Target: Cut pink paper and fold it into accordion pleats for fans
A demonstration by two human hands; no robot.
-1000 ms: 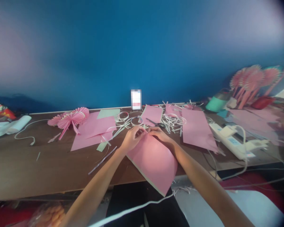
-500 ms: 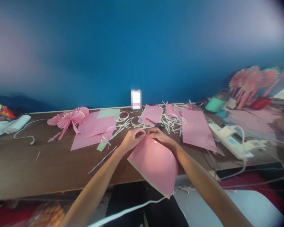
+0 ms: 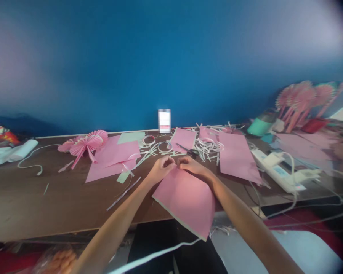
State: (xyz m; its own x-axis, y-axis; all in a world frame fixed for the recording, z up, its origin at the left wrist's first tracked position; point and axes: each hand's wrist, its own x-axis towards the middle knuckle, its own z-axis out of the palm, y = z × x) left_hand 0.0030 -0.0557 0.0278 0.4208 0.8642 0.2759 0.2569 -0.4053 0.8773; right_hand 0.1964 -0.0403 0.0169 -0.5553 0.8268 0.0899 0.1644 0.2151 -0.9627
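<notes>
A brown tabletop (image 3: 74, 207) runs across the frame, its front edge rising toward the right. At middle left lie a white roll (image 3: 25, 149), a white cable (image 3: 31, 158), pleated pink fans (image 3: 87, 145) and overlapping pink sheets (image 3: 98, 168). Pale paper strips (image 3: 208, 147) (quite a tangle) heap right of centre, beside a flat pink sheet (image 3: 237, 156); farther right rests a white power strip (image 3: 282, 173).

Widest passage: along the left front of the bench (image 3: 74, 213), past a thin strip (image 3: 124, 193). Beyond the left hand (image 3: 162, 168) and right hand (image 3: 191, 166), scissors (image 3: 192, 152) and a tangle of paper strips (image 3: 208, 146) bar the way; rightward, a power strip (image 3: 280, 172) with its cable (image 3: 294, 165) obstructs.
</notes>
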